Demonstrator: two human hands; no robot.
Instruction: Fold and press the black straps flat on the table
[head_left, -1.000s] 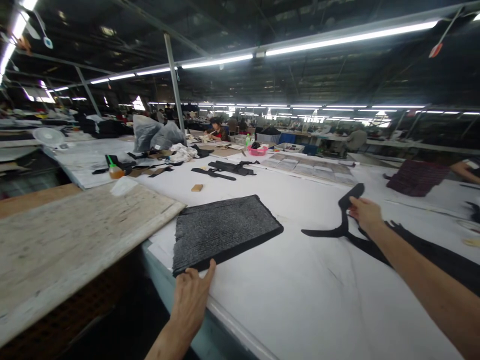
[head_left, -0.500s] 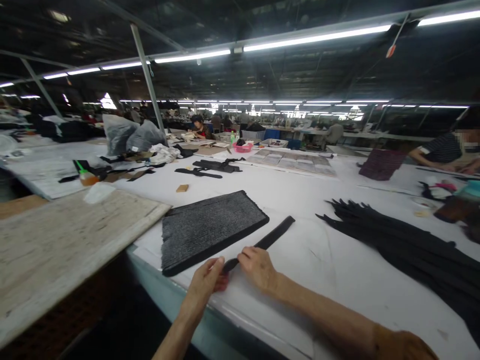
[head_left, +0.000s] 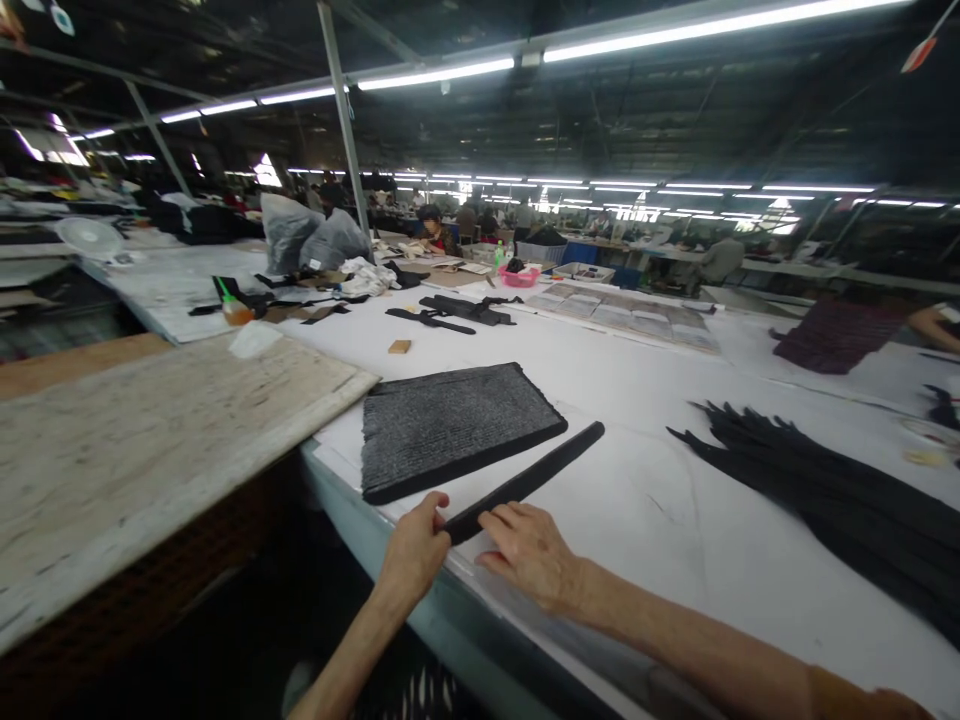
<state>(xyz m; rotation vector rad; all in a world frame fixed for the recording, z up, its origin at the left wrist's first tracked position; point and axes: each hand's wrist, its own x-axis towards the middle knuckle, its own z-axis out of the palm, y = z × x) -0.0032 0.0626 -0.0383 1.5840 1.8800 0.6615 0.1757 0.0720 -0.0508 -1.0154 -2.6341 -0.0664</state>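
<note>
A long black fabric strip (head_left: 536, 474) lies slantwise on the white tabletop, flat and fairly straight. My left hand (head_left: 415, 548) is at its near end, fingers curled round the tip and thumb raised. Along the strip's near part rests my right hand (head_left: 534, 552), its fingertips touching the edge and its thumb held apart, so the hand is open. Just beyond the strip sits a stack of dark grey fabric pieces (head_left: 461, 425) with a smooth black front edge. To the right spreads a bundle of black strips (head_left: 810, 490) with ragged ends.
A worn pale board (head_left: 165, 430) juts out at the left, beside a gap below the table edge. Farther back are a small tan block (head_left: 400, 347), black cut pieces (head_left: 469, 309), a glue bottle (head_left: 236, 308) and a pink basket (head_left: 519, 275). Co-workers sit in the background.
The strip now lies flatter and straighter on the table. My right hand has loosened from a pinch to lightly spread fingers. The view has turned left, shifting the scene rightward.
</note>
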